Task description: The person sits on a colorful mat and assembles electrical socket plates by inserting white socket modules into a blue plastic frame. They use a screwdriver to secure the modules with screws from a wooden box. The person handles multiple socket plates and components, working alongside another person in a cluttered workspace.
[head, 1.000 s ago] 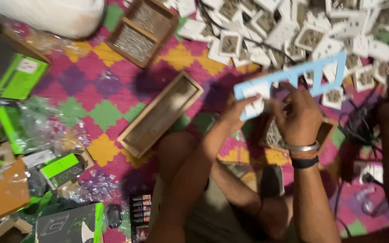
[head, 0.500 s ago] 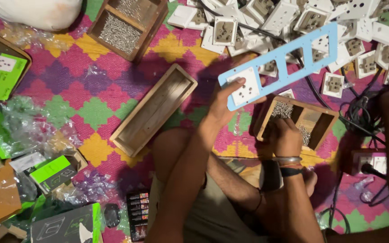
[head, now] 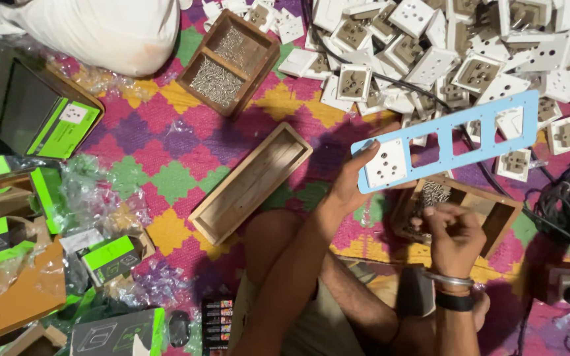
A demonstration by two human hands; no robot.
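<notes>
The person sits on a floor covered by a mat [head: 166, 165] of pink, yellow, green and purple diamonds, the right hand [head: 455, 234] pinched shut over a wooden tray of screws [head: 489, 214], what it grips too small to tell. The left hand [head: 351, 184] holds a long light-blue plate [head: 450, 142], one white socket [head: 385, 166] fitted, tilted above the mat. Further off lie an empty wooden tray [head: 252, 181], a second screw box [head: 229, 62], a heap of white sockets [head: 470, 53] and green cartons [head: 47, 125] at the left.
</notes>
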